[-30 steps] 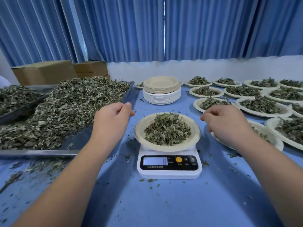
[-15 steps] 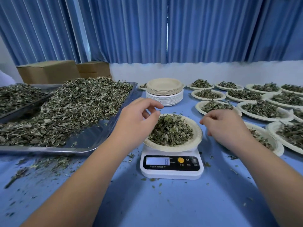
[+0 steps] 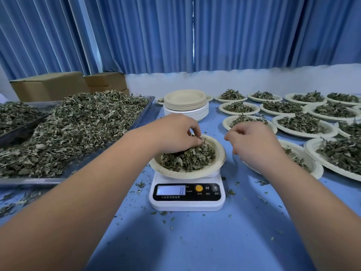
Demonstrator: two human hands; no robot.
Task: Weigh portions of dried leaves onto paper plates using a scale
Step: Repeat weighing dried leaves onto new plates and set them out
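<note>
A: Blue curtains [image 3: 234, 32] behind, blue table [image 3: 195, 241] speckled with crumbs. Your scale [image 3: 187, 204] sits dead centre, with a paper plate [image 3: 187, 174] on top and dried leaves [image 3: 189, 158] heaped in it. The display [image 3: 171, 190] reads a single 8, I think.

B: Your left hand [image 3: 173, 132] is over the plate's far-left side, fingertips bunched down into the heap and pinching a few leaves. Your right hand [image 3: 254, 141] hangs just right of the plate without touching it. Its fingers are curled under, so I can't tell if they hold anything.

A: Handling-wise, the leaves look feather-light, brittle and loose. Squeeze hard and they probably crumble. Take small pinches off the top of the heap with your fingertips, no digging.

B: Also, keep your weight off the plate, or I'd expect the reading to jump.

A: The plate looks like thin paper, so it's light and likely floppy under load. When you lift it, grip opposite rims with both hands and keep it level, or the heap may slide.

B: For supply, the metal tray [image 3: 29, 180] to your left is piled high. The stack of empty plates [image 3: 185, 106] is behind the scale. The filled plates [image 3: 300, 124] are spread to your right.
</note>
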